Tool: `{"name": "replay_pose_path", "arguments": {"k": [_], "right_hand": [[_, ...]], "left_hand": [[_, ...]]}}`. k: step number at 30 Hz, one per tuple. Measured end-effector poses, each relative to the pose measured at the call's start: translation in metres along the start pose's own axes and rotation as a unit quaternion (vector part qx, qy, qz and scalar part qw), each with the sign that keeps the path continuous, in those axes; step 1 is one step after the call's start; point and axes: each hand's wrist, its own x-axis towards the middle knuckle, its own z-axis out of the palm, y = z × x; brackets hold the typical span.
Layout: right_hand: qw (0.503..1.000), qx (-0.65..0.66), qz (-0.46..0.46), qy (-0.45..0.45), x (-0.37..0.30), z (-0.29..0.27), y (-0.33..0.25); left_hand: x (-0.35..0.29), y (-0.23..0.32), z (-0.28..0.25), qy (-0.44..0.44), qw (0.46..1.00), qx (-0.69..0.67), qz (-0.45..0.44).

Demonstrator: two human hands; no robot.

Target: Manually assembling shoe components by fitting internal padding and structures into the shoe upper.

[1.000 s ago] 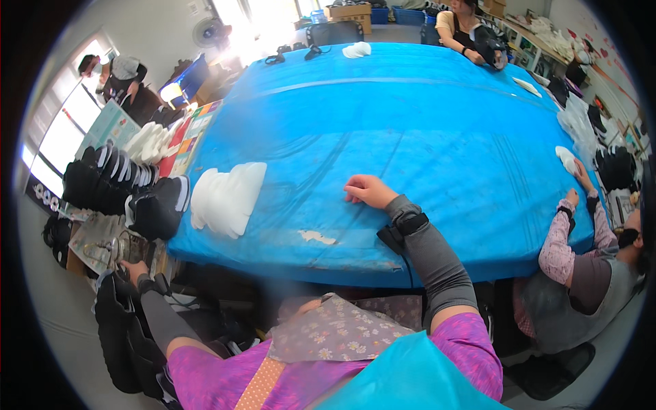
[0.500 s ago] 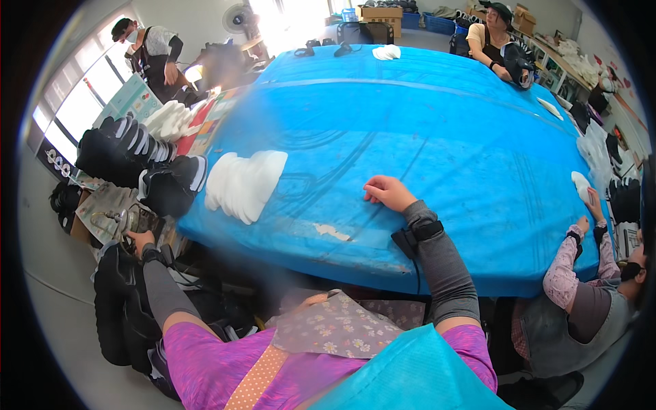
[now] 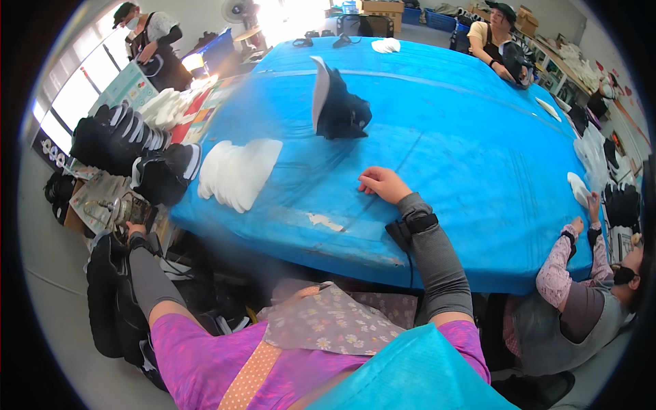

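At the left, my left hand (image 3: pixel 137 228) is closed beside a shiny metal device (image 3: pixel 123 208) on a cluttered stand; what its fingers grip is too small to make out. My right hand (image 3: pixel 385 184) is over the near middle of the blue-covered table (image 3: pixel 471 164), its fingers loosely curled with nothing visible in them. Beyond that hand a black shoe-like piece with a pale sole (image 3: pixel 342 102) is tilted up on edge; whether it touches the table I cannot tell. Overlapping white sole-shaped pads (image 3: pixel 239 174) lie on the table between my hands.
Black shoes (image 3: pixel 164 171) crowd the table's left edge, with a stacked row (image 3: pixel 116 137) behind. More white pads (image 3: pixel 386 45) lie at the far edge. One person (image 3: pixel 154 48) stands far left, another (image 3: pixel 499 48) is far right, and a third (image 3: pixel 581 294) sits near right.
The black shoe-like piece has appeared over the middle of the table. My hands keep nearly the same places. The far-left person's arms have risen, and a blue bin shows behind that person.
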Motion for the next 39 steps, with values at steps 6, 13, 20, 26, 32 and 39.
{"name": "replay_pose_path", "arguments": {"k": [6,13,20,26,32,39], "right_hand": [[0.999,-0.04,0.001,0.022,-0.005,-0.008,0.015],[0.999,0.006,-0.043,0.016,-0.004,-0.009,0.024],[0.999,0.032,0.002,0.002,0.002,-0.003,0.02],[1.0,0.003,-0.007,0.007,-0.004,-0.006,0.013],[1.0,-0.02,0.001,-0.01,0.005,-0.002,0.009],[0.999,-0.019,0.022,0.013,-0.001,-0.005,0.01]], "left_hand": [[0.02,0.039,-0.007,0.007,0.999,0.022,0.024],[0.028,0.051,-0.014,0.008,0.955,-0.291,-0.054],[-0.002,0.054,-0.006,0.114,0.468,-0.847,-0.224],[-0.017,0.056,-0.018,0.149,0.539,-0.795,-0.234],[-0.04,0.07,-0.04,0.414,0.48,-0.762,-0.133],[-0.113,0.148,-0.186,0.353,0.451,-0.788,0.227]]}}
